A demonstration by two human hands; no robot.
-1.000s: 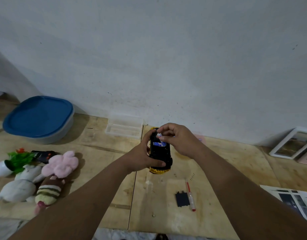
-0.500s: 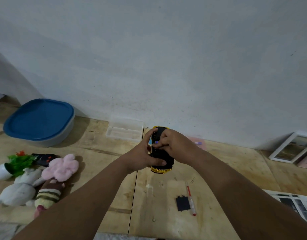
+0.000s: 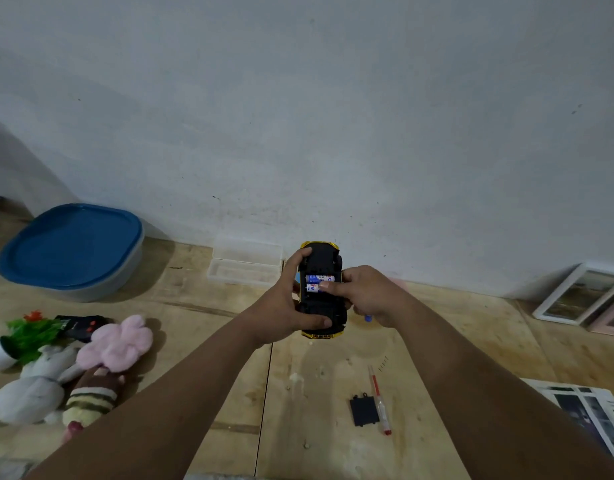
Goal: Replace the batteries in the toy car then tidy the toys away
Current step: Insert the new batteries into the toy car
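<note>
The yellow toy car (image 3: 321,308) is upside down in mid-air, black underside towards me. My left hand (image 3: 285,306) grips it from the left side. Two blue-and-white batteries (image 3: 316,283) lie in its open compartment. My right hand (image 3: 364,294) rests against the car's right side, a fingertip pressing on the nearer battery. A small blue thing (image 3: 367,318) shows under that hand's curled fingers. The black battery cover (image 3: 363,409) lies on the wooden floor beside a red-tipped screwdriver (image 3: 380,400).
A blue-lidded tub (image 3: 70,249) stands at the back left. A clear plastic box (image 3: 245,266) sits by the wall. Plush toys (image 3: 91,362), a green plant toy (image 3: 25,336) and a black remote (image 3: 80,323) lie at left. Picture frames (image 3: 582,294) and printed sheets (image 3: 593,414) are at right.
My right hand has come down from the car's far end to its right side, uncovering the compartment with two batteries seated; one fingertip now presses on the nearer battery. The car stays in my left hand.
</note>
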